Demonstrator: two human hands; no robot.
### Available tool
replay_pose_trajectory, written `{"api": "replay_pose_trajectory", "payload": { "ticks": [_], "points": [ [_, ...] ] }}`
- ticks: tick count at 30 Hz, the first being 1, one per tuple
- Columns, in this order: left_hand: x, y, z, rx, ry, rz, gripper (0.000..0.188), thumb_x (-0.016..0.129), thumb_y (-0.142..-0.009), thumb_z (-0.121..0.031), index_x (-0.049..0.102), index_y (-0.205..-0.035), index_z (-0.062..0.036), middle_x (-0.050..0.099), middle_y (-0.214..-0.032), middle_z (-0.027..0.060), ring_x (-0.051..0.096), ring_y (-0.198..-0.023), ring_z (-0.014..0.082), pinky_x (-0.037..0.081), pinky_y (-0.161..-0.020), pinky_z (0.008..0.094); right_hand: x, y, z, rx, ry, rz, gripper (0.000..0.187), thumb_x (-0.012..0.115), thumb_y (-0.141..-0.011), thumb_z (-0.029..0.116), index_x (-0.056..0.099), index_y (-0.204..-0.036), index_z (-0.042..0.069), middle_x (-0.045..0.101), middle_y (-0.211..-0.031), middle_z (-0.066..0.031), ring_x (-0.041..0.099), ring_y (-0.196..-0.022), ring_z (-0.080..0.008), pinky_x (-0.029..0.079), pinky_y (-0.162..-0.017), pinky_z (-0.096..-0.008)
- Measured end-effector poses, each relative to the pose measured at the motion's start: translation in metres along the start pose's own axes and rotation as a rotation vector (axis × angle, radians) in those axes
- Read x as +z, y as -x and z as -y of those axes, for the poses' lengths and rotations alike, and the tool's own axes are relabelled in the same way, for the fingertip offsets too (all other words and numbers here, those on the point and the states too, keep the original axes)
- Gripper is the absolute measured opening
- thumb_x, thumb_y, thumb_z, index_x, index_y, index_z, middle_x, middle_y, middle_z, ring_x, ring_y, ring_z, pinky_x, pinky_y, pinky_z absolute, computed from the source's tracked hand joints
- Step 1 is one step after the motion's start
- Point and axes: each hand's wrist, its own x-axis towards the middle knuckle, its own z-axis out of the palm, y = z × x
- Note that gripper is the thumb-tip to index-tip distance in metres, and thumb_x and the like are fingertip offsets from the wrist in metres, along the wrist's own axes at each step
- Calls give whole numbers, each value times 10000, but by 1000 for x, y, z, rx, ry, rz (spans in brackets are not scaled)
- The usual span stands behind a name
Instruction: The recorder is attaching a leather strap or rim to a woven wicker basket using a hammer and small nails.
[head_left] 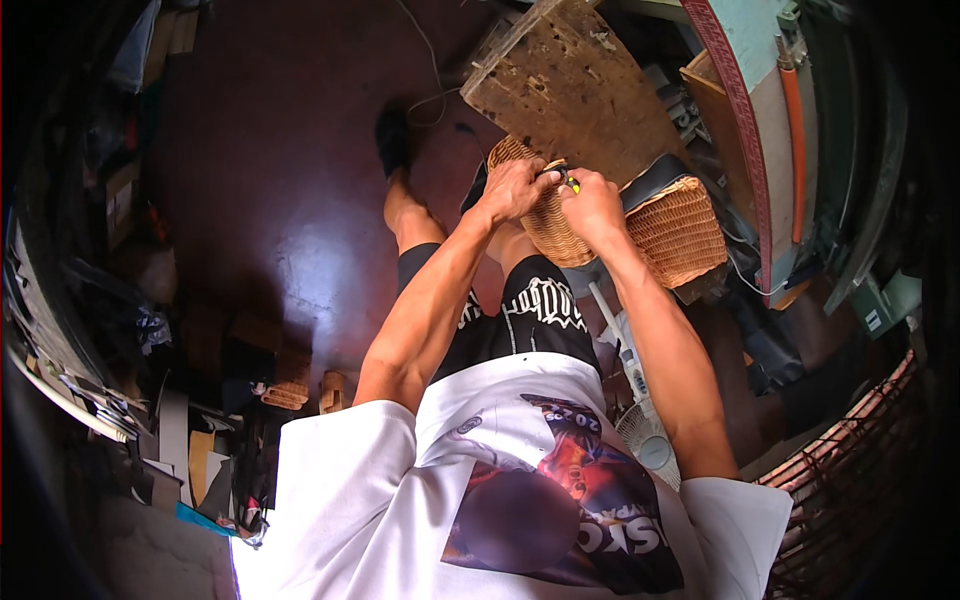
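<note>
A woven wicker piece [556, 232] rests over my lap, its upper edge under both hands. My left hand [513, 190] is closed on that edge, thumb and fingers pinching near a small opening in the weave. Right beside it, my right hand [594, 208] is closed around a small black and yellow-green hand tool [573, 185]. The tool's tip is close to my left fingertips, mostly hidden, so I cannot tell its exact kind. A second wicker piece [680, 232] lies to the right, next to a black padded-looking surface [655, 180].
Ahead stands a worn wooden bench top [570, 85]. A white fan [648, 437] is low by my right side. Cardboard and scraps [200, 465] pile up at the left. An orange tube [793, 150] runs along the right, and a thin cable [432, 60] crosses the reddish floor [270, 130].
</note>
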Motion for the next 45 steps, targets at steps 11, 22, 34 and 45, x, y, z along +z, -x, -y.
{"api": "replay_pose_trajectory", "payload": {
  "ticks": [11, 22, 34, 45],
  "points": [
    [10, 0, 2, 38, 2, -75, 391, 543, -965, -390, 643, -934, -13, 647, -803, 227, 630, -834, 408, 464, -724, 478, 8, 4, 2, -358, 885, -101, 333, 603, -847, 149, 643, -1111, -49, 699, -810, -188, 733, -709, -267, 598, -574, -369],
    [1, 3, -11, 55, -33, -81, 394, 561, -957, -409, 678, -967, -33, 667, -808, 175, 652, -795, 340, 477, -708, 445, -29, -19, -28, 498, -820, 448, 123, 616, -953, 159, 583, -899, 54, 525, -665, 9, 371, -426, -40, 256, -330, -207],
    [6, 89, -5, 36, -421, -339, 388, 578, -947, -404, 670, -854, -39, 656, -728, 180, 654, -742, 361, 488, -679, 473, 1, 64, -31, -446, 69, 48, 320, 622, -890, 175, 560, -1167, 28, 673, -1029, -235, 646, -936, -452, 520, -801, -504],
    [-73, 305, -114, 145, -725, -977, 245, 696, -843, -175, 644, -1035, -33, 658, -818, 56, 601, -805, 226, 424, -736, 368, 8, 178, 96, -1277, -73, -271, 472, 683, -859, 44, 520, -1299, -7, 588, -900, -151, 641, -657, -324, 538, -551, -386]
  ]
}}
